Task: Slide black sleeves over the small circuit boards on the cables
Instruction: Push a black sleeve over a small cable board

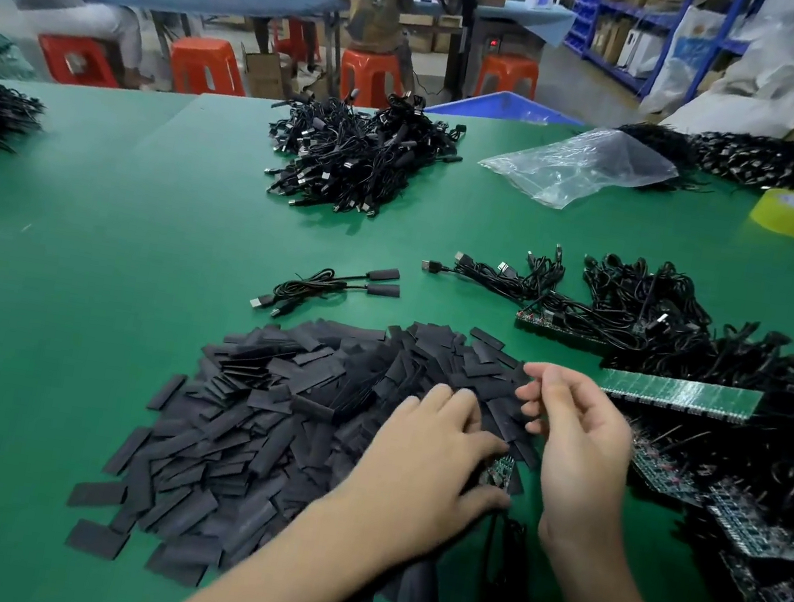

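Observation:
A large heap of flat black sleeves (pixel 293 419) covers the green table (pixel 106 254) in front of me. My left hand (pixel 432 457) lies on the heap's right edge and pinches a small circuit board (pixel 499 470) between thumb and fingers; its black cable (pixel 508 552) trails toward me. My right hand (pixel 569 448) hovers just right of it, fingers loosely curled over the sleeves; I cannot tell whether it holds one. Two sleeved cables (pixel 335 283) lie beyond the heap.
Unsleeved cables with bare boards (pixel 641 318) pile up at the right, with board strips (pixel 682 393) beside my right hand. A bigger cable pile (pixel 356 153) sits further back, then a plastic bag (pixel 582 166) and yellow tape roll (pixel 791 212). People sit at a far bench.

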Demonstrator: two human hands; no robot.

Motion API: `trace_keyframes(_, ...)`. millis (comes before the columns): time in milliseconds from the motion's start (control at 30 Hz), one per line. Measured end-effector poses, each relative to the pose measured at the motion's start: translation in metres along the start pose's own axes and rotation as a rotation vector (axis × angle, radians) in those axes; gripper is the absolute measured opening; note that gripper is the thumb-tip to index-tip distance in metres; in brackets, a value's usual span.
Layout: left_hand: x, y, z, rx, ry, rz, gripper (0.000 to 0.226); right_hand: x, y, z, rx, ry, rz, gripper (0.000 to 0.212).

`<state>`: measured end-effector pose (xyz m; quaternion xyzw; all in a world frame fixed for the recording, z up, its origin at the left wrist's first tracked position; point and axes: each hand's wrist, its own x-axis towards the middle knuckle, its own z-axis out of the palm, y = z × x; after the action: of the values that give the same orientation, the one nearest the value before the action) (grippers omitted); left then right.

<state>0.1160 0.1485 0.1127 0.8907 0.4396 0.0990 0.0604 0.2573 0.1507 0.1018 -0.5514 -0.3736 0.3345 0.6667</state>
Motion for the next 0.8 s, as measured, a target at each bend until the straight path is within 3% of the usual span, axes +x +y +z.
trace_keyframes(233,0.007,0.002,-0.001,-0.012,-0.045,-0.025,0.056,-0.003,0.003,0.003,-0.11,-0.027,-0.049,0.022)
trace_keyframes(467,-0.01,0.002,-0.006,-0.69,0.087,-0.129,0.02,-0.003,-0.001,-0.001,-0.154,-0.108,-0.061,0.021)
trace_keyframes(633,-0.028,-0.008,-0.022,-1.319,0.144,-0.256,0.025,-0.008,-0.014,-0.001,-0.081,-0.388,-0.068,0.032)
trace_keyframes(800,-0.05,-0.023,-0.03,-1.468,0.309,-0.387,0.022,-0.02,-0.02,0.0,-0.128,-0.783,-0.101,0.045)
